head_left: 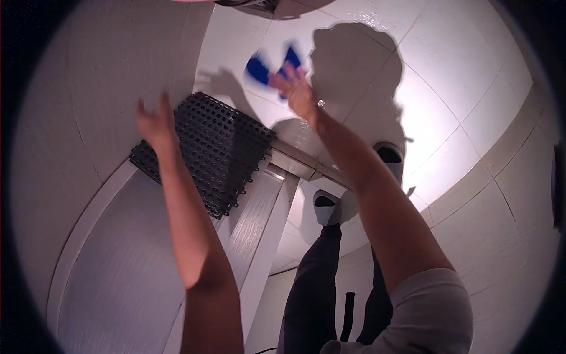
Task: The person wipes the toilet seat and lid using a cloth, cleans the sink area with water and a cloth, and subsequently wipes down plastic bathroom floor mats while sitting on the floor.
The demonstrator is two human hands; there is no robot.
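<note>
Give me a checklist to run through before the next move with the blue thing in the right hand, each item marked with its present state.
1. Right hand grips the blue object: ok, fingers are closed on it, though it is motion-blurred.
2. What the blue object is: cannot tell, too blurred.
3. Left hand free: ok, open with fingers spread, holding nothing.
4. Black perforated mat lying flat: not ok, it sits tilted across the door frame's edge.
5. Feet planted: ok, both grey shoes rest on the tiled floor.
6. Floor dry: cannot tell, there is only glare on the tiles.
</note>
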